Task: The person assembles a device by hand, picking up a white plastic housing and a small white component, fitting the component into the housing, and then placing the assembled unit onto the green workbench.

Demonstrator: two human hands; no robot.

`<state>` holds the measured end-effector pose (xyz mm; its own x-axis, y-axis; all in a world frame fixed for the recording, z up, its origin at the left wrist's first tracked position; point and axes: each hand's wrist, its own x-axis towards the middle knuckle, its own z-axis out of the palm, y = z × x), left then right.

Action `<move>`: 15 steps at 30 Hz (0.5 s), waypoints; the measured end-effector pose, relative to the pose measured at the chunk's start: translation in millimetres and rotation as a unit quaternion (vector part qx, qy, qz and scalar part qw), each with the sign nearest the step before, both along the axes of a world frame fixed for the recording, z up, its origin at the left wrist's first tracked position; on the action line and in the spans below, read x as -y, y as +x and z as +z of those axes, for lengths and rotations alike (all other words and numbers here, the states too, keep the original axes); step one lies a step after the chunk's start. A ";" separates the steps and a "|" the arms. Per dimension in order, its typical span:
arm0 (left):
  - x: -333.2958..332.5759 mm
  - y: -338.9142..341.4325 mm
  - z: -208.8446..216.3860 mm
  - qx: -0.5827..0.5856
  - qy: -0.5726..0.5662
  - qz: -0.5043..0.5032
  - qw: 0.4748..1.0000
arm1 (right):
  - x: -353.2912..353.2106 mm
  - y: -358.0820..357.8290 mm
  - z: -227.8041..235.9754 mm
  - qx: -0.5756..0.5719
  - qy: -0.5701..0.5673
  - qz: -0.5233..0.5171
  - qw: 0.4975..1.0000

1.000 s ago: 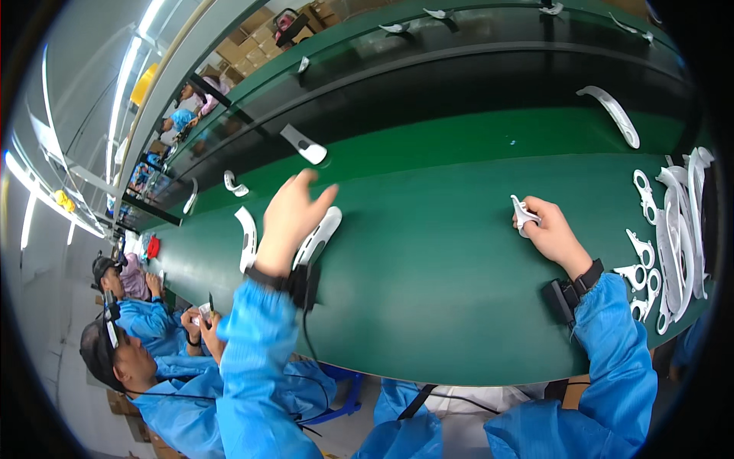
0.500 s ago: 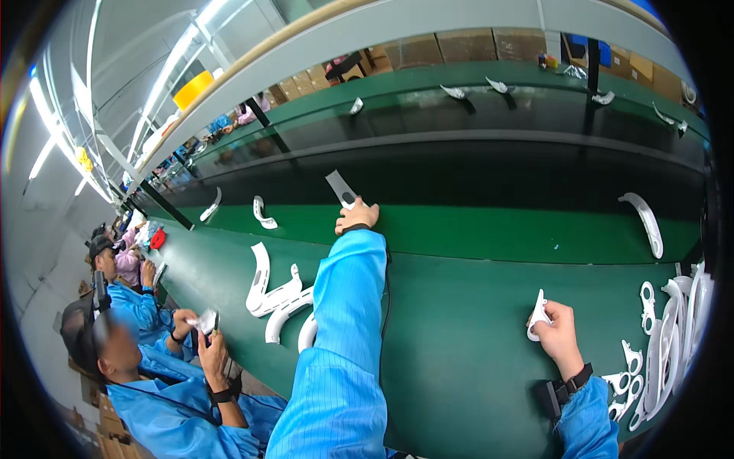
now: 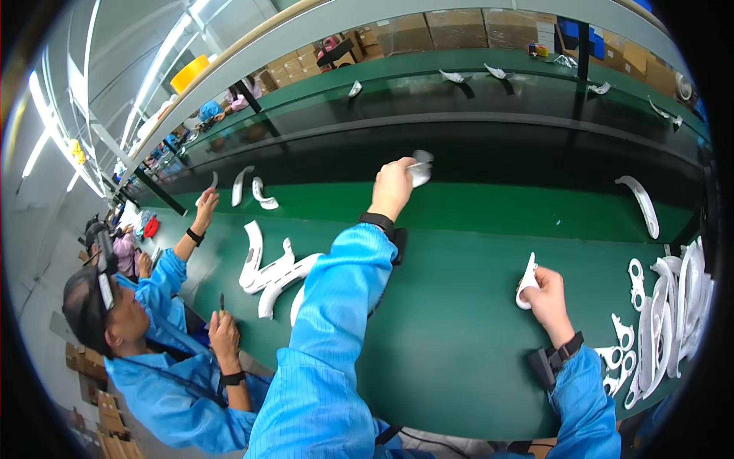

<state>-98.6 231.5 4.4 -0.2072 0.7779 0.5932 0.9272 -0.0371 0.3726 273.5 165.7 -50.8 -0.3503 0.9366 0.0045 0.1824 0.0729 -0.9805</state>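
Observation:
My left hand point(image 3: 391, 190) is stretched out over the dark back strip of the bench. Its fingers are closed on a pale plastic part point(image 3: 420, 170), which motion blurs. Held upright above the green tabletop, a small white plastic part point(image 3: 527, 281) with a pointed tip is pinched in my right hand point(image 3: 547, 297). Beside my left sleeve lie several curved white plastic pieces point(image 3: 277, 279), partly covered by the arm. To the right of my right hand, small white parts with round holes point(image 3: 637, 284) lie next to a pile of long curved white pieces point(image 3: 664, 329).
A co-worker point(image 3: 153, 336) sits at the left, one hand point(image 3: 205, 210) raised near curved white pieces point(image 3: 242, 186) at the back. Another curved piece point(image 3: 642, 206) lies at the far right. A shelf rail point(image 3: 267, 38) crosses above; more white parts point(image 3: 497, 72) rest on the far surface.
My left hand has moved right along the back strip, with a pale part in its fingers. The right hand keeps its white part. The co-worker has raised one hand toward the back strip.

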 end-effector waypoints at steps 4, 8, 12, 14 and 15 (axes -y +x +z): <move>74.7 59.2 10.9 0.398 0.050 -0.095 0.911 | 1.6 2.9 -1.1 -0.034 0.011 0.043 0.998; 149.2 79.2 -17.9 0.362 -0.006 -0.084 0.928 | 13.0 5.2 6.2 -0.013 0.050 0.067 0.996; 192.1 72.7 -18.4 0.693 0.069 -0.142 0.703 | 32.1 3.9 17.5 0.032 0.093 0.075 0.992; 196.9 70.0 6.6 0.771 0.150 -0.150 0.601 | 27.1 -1.7 15.8 -0.026 0.049 0.050 0.997; 196.9 70.4 24.3 0.728 0.160 -0.181 0.642 | 19.6 0.1 7.8 -0.018 0.036 0.056 0.998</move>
<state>-28.2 34.6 28.8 -0.5625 0.8185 0.1169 -0.4858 -0.4416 0.7543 273.6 146.1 -43.0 -0.4506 0.8887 0.0841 0.1340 0.1605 -0.9779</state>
